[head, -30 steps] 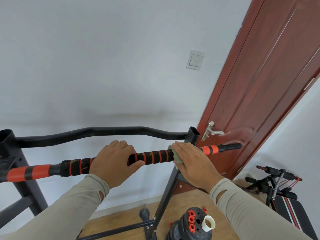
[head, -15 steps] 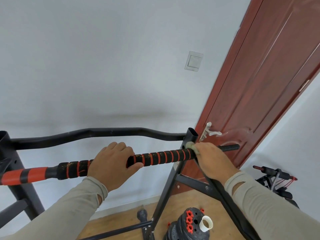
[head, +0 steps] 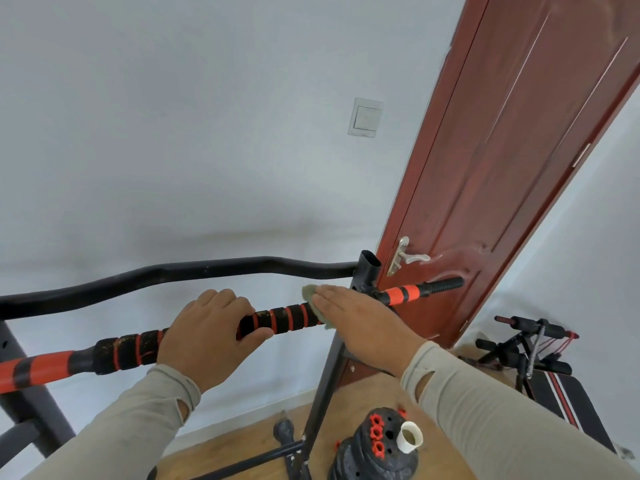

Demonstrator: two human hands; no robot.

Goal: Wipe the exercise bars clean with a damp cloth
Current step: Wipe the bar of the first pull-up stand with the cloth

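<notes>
A black and red padded exercise bar (head: 287,318) runs across the frame from lower left to the right upright. My left hand (head: 207,337) grips it near the middle, fingers curled over the top. A greenish-grey cloth (head: 313,299) lies on the bar just right of that hand. My right hand (head: 360,322) presses the cloth onto the bar with flat, straight fingers, covering most of it. Behind runs a bare black curved bar (head: 166,275), joined to the black upright post (head: 369,268).
A red-brown door (head: 502,168) with a metal handle (head: 405,259) stands close behind the bar's right end. On the wooden floor below lie stacked weight plates (head: 374,448) with a white cup (head: 410,441). A folded bench (head: 540,358) sits at the right.
My right hand slid with the cloth from the bar's right end back leftwards toward my left hand, and its fingers now lie flat. The left hand kept its grip.
</notes>
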